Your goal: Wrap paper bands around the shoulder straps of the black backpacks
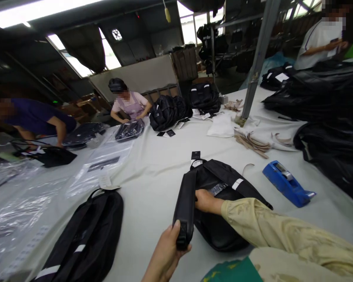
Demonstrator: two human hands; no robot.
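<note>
A black backpack [223,227] lies on the white-covered table, straps up, with a black tag [195,155] at its top loop. One of its straps [186,196] is raised on the left side. My left hand [169,248] grips the lower end of that strap, thumb on top. Against the strap's inner side, my right hand [206,201] has its fingers curled; the fingertips are hidden behind the strap. To the left lies a second black backpack [97,235] with a white tag at its top.
A blue tape dispenser [288,184] sits right of the backpack. Black bags are piled [326,90] at the right beside a metal post [257,58]. Clear plastic bags [20,203] cover the left side. Several people stand around the table.
</note>
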